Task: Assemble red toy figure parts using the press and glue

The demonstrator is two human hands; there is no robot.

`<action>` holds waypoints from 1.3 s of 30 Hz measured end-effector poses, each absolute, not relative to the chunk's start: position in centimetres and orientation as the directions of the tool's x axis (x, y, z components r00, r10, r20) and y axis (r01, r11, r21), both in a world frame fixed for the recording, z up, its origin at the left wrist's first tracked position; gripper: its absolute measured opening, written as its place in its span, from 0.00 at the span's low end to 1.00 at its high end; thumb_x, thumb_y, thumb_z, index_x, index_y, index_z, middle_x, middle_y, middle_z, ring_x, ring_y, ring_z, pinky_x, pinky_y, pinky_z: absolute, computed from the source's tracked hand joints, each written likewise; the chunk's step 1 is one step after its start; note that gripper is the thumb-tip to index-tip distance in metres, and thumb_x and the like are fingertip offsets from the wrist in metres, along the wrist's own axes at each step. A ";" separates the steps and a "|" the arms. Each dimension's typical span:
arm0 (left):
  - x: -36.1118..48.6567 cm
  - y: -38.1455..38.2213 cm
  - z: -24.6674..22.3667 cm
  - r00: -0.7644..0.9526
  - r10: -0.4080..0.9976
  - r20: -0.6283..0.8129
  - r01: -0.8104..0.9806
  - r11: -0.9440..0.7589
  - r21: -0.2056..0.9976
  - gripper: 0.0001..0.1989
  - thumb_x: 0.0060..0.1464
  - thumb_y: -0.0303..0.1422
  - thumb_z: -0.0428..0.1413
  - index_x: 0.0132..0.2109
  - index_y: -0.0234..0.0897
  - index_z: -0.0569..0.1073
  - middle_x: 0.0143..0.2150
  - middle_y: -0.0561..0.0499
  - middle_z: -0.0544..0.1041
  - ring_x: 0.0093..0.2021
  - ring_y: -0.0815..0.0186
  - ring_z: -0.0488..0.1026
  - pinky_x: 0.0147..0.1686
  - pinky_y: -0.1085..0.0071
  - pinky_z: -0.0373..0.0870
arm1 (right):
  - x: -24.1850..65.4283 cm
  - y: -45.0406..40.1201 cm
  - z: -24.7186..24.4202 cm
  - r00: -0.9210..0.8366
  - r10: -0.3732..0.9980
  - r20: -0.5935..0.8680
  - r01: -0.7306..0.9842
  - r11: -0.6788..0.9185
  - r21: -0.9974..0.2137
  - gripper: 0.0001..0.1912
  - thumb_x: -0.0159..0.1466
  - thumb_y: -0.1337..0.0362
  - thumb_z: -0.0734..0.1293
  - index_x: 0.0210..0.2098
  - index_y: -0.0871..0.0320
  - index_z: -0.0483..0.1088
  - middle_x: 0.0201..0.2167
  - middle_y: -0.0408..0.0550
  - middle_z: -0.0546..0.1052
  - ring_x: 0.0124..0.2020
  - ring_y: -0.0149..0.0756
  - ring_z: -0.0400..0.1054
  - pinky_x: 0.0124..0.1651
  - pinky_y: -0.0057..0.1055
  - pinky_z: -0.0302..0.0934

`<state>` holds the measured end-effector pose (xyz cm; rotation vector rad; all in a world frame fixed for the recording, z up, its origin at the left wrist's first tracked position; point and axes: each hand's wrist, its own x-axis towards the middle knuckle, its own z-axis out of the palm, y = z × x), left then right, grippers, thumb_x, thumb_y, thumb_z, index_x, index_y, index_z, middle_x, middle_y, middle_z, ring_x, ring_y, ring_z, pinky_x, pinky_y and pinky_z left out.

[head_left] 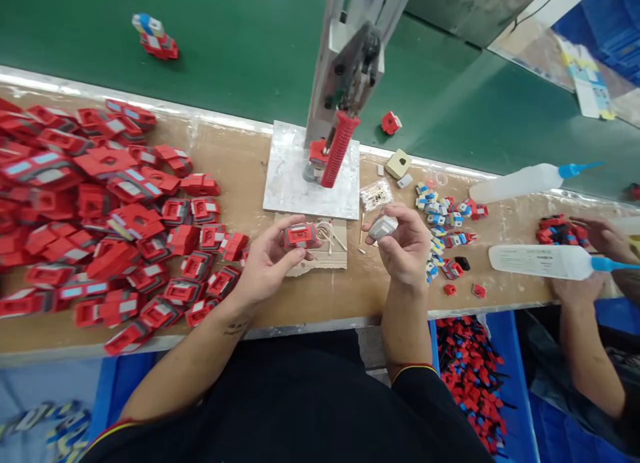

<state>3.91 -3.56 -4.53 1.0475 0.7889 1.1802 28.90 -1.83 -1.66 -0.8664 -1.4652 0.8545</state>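
Note:
Between the thumb and fingers of my left hand (267,260) is a red and grey plastic toy part (301,235), its recessed face turned up. My right hand (406,244) pinches a small light-grey plastic piece (383,228) at about the same height, apart from the red part. Below and between the hands lies a piece of cardboard (334,258) with cotton swabs (339,240) on it. Just behind them stands a hand press (345,76) with a red handle (341,150) on a metal base plate (285,176). Another red part sits under the press.
A large heap of red toy parts (107,163) covers the table's left. To the right are small blue, white and yellow pieces (435,213), a bag of swabs (376,194) and two plastic bottles (540,261). A blue bin (517,383) stands below. A co-worker's hands (580,283) are at far right.

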 end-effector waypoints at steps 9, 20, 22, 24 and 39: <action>4.1 -4.2 -4.1 0.248 0.965 0.083 -0.200 -0.033 0.979 0.19 0.63 0.35 0.66 0.59 0.41 0.77 0.52 0.42 0.86 0.49 0.58 0.88 0.46 0.67 0.86 | 25.3 -3.0 -0.2 -0.186 0.813 0.552 0.263 0.582 -0.769 0.22 0.63 0.58 0.81 0.53 0.47 0.74 0.41 0.45 0.82 0.40 0.40 0.82 0.41 0.37 0.81; 3.4 -4.3 -3.1 0.323 0.925 0.203 -0.141 -0.165 0.976 0.24 0.60 0.30 0.63 0.64 0.41 0.77 0.60 0.40 0.85 0.58 0.52 0.85 0.55 0.61 0.85 | 23.6 -3.0 0.3 -0.438 0.630 0.642 0.484 0.766 -0.422 0.14 0.69 0.67 0.75 0.53 0.47 0.78 0.39 0.47 0.85 0.39 0.42 0.80 0.42 0.41 0.76; 3.4 -4.3 -3.1 0.324 0.925 0.197 -0.112 -0.169 0.979 0.23 0.61 0.34 0.65 0.63 0.41 0.78 0.58 0.41 0.86 0.55 0.53 0.86 0.54 0.61 0.86 | 23.6 -3.0 0.4 -0.462 0.627 0.627 0.496 0.769 -0.404 0.10 0.72 0.65 0.72 0.52 0.47 0.78 0.39 0.48 0.85 0.38 0.41 0.79 0.41 0.41 0.76; 3.5 -4.4 -3.2 0.308 0.934 0.182 -0.071 -0.168 0.983 0.22 0.61 0.38 0.67 0.61 0.40 0.80 0.55 0.42 0.87 0.52 0.54 0.87 0.52 0.63 0.85 | 23.5 -3.1 0.6 -0.496 0.611 0.617 0.484 0.785 -0.387 0.08 0.74 0.64 0.69 0.51 0.49 0.77 0.38 0.48 0.84 0.39 0.41 0.79 0.41 0.41 0.76; 3.6 -4.5 -4.2 0.234 0.951 0.202 -0.287 -0.131 0.949 0.33 0.49 0.42 0.78 0.60 0.40 0.81 0.55 0.41 0.87 0.53 0.53 0.87 0.54 0.64 0.85 | 24.0 -4.2 -0.1 -0.260 0.533 0.805 0.528 0.777 -0.343 0.16 0.72 0.65 0.73 0.58 0.48 0.73 0.36 0.45 0.82 0.35 0.38 0.76 0.36 0.38 0.75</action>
